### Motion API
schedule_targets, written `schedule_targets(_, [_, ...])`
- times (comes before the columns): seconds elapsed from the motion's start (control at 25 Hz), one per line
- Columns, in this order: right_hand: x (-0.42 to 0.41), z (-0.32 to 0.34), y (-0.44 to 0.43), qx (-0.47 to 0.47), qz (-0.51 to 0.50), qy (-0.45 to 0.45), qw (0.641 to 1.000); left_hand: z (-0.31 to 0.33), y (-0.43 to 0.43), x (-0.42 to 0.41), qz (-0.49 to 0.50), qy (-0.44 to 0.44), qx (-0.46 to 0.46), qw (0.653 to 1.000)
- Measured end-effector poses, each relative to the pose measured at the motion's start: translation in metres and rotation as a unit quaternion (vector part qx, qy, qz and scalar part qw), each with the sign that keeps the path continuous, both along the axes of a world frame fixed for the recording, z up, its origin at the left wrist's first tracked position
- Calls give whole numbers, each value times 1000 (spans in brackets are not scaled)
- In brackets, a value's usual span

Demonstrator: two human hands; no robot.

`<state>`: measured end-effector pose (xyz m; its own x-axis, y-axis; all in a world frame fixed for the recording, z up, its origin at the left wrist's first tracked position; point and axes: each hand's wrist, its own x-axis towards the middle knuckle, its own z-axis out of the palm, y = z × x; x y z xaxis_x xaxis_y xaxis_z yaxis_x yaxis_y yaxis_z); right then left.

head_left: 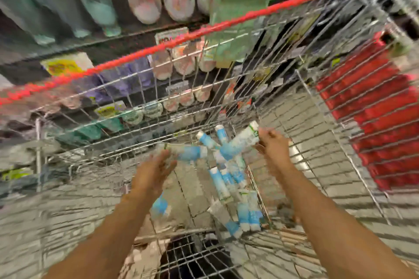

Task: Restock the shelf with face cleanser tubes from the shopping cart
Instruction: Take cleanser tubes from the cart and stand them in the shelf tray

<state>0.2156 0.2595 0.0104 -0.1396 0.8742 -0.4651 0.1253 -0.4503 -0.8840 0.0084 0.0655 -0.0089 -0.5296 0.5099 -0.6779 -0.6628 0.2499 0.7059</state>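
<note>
Several white-and-blue face cleanser tubes (229, 179) lie in a heap on the floor of the wire shopping cart (145, 88). My right hand (271, 147) grips one tube (242, 140) near its end, lifted slightly above the heap. My left hand (156, 170) reaches into the cart with fingers straight, its fingertips next to a blue-and-white tube (190, 153); I cannot tell whether they touch. Behind the cart stand the shelves (127, 38) with rows of tubes and bottles. The whole view is blurred by motion.
The cart's red rim (204, 31) runs across the view between me and the shelf. A red plastic child-seat flap (376, 118) sits at the cart's right end. Price tags hang on the shelf edges. Grey tiled floor shows through the cart's mesh.
</note>
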Motion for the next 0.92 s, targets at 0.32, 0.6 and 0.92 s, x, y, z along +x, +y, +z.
schedule_targets(0.32, [-52,126,-41,-104,40,113,987,115,-30,24,120,-64,211,968])
schedule_targets(0.6, [-56,175,-112,-310,246,122,910,167,-92,68,178,-143,119,966])
schedule_targets(0.92, [-85,214,-207,-329,396,144,845,227,-200,67,276,-111,200,934])
